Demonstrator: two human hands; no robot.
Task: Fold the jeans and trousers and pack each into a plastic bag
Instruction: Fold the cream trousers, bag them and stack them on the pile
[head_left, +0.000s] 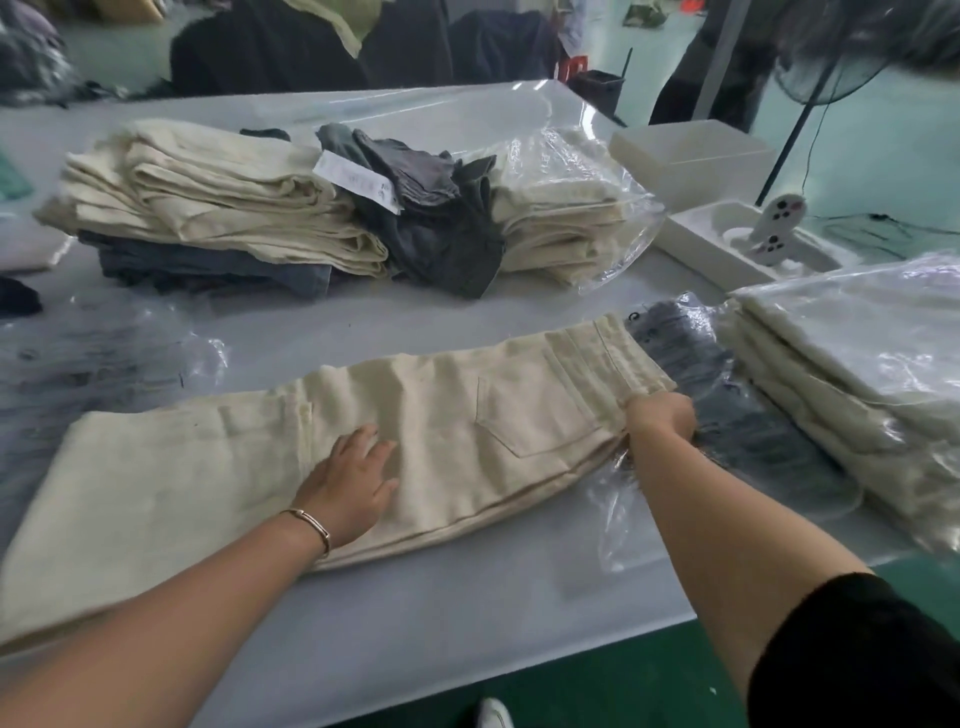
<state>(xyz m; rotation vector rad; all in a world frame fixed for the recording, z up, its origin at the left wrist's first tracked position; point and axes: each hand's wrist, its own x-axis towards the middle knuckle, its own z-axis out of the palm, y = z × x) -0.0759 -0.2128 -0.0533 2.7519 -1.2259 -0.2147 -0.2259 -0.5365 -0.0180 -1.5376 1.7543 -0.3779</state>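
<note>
A pair of cream jeans (441, 415) lies lengthwise across the white table (415, 613), folded leg on leg, waistband to the right and back pocket up. My left hand (353, 483) rests flat on the thigh part with fingers spread. My right hand (662, 415) grips the waistband at its near corner. Just right of the waistband lies a clear plastic bag (753, 431) holding dark jeans. Empty clear bags (104, 353) lie at the left.
A pile of unbagged cream and dark trousers (223, 208) stands at the back. Beside it lie crumpled grey trousers (431, 208) and bagged cream ones (566, 208). A stack of bagged cream trousers (857, 374) is at the right. White foam trays (727, 244) and a fan stand (810, 104) lie beyond.
</note>
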